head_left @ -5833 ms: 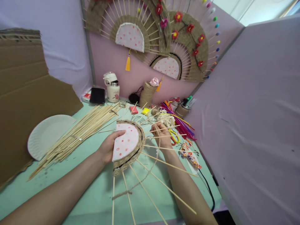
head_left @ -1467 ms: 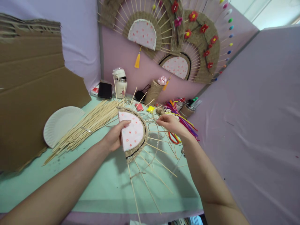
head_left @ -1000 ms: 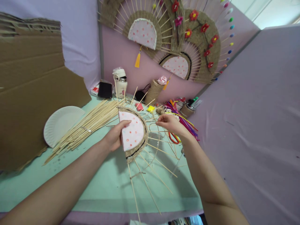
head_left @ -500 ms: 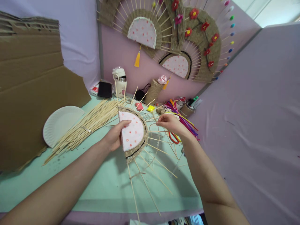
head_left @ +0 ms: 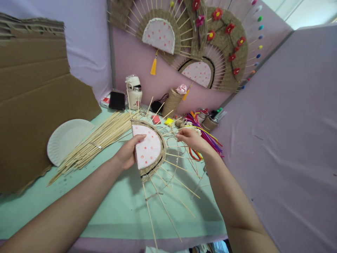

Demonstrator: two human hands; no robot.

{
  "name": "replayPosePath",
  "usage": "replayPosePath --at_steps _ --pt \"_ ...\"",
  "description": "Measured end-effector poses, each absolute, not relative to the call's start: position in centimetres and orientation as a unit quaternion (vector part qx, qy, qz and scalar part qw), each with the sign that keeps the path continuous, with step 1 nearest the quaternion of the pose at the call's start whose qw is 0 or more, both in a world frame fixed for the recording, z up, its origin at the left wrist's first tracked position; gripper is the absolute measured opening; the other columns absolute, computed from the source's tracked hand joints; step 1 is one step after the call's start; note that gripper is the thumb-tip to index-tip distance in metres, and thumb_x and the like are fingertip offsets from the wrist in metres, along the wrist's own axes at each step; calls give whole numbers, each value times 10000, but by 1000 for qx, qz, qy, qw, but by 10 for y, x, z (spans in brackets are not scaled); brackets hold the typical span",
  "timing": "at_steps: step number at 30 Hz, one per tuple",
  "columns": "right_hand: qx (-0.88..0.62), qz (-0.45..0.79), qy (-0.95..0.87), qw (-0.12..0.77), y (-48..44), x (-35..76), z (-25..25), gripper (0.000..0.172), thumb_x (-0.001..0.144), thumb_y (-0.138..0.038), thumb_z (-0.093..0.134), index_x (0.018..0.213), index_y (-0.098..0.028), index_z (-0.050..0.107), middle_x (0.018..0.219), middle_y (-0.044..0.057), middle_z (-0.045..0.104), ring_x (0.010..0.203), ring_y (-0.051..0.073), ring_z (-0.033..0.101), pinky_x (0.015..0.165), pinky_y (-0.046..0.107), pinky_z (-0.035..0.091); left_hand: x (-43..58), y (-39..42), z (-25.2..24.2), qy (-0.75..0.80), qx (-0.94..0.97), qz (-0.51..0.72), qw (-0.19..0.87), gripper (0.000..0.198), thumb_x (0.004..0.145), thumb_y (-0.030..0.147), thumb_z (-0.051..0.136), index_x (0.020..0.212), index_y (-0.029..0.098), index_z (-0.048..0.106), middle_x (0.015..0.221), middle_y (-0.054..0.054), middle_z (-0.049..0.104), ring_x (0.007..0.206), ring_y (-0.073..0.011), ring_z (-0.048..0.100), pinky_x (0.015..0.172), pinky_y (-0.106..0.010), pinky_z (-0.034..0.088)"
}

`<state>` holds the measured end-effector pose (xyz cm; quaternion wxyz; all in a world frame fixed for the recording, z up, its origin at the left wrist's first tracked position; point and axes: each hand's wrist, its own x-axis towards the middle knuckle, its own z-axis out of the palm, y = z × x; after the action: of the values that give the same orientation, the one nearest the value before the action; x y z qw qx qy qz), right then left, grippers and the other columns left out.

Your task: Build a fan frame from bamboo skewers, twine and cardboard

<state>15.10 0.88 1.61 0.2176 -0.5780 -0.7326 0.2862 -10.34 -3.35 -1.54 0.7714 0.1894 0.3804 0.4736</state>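
Observation:
My left hand [head_left: 129,151] grips a half-round fan [head_left: 147,147] by its straight edge, thumb on top. White cloth with pink-red dots covers the fan's middle, edged by wound twine and a black line, and thin wooden sticks radiate from its curved rim. At the fan's right side, my right hand [head_left: 191,137] is closed in a pinch on thin twine [head_left: 178,154]. That twine arcs loosely across the outer sticks down to the lowest one. Exactly how it passes between the fingertips is too small to see.
A bundle of sticks [head_left: 97,140] lies left, over a paper plate [head_left: 63,140] near large cardboard [head_left: 39,105]. Behind stand a white bottle [head_left: 134,95] and a twine-wrapped holder [head_left: 172,102]. Colourful pipe cleaners [head_left: 204,130] lie right; finished fans [head_left: 160,35] hang on the wall.
Hardly anything differs. The view has shifted very slightly, and both hands keep their hold, the fan staying in nearly the same place.

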Motion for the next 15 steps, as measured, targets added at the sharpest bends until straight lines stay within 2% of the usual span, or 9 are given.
replayPosePath --at_steps 5,9,12,15 --pt "-571 292 -705 304 9 155 11 299 862 -455 527 820 -195 669 837 40 718 823 193 635 792 322 446 -103 -33 -16 388 185 473 769 177 830 182 569 931 96 686 851 -143 764 753 -240 743 693 -313 610" --pt "-567 248 -600 508 7 163 5 321 826 -501 571 839 -195 666 888 39 704 880 189 632 856 330 450 -104 -30 -12 389 168 494 759 292 881 235 528 1084 80 667 888 -155 762 790 -256 743 772 -364 602" --pt "-546 235 -474 650 5 175 -6 349 785 -534 594 803 -188 639 865 33 687 832 169 631 842 327 466 -105 -28 -10 384 158 528 741 389 934 334 466 1187 90 631 933 -158 758 847 -267 738 826 -396 586" --pt "-530 282 -374 707 1 182 -25 383 711 -570 641 765 -193 604 769 4 656 713 140 613 781 317 490 -106 -25 -8 382 159 548 727 447 959 392 407 1226 97 612 969 -158 753 891 -270 730 855 -409 573"
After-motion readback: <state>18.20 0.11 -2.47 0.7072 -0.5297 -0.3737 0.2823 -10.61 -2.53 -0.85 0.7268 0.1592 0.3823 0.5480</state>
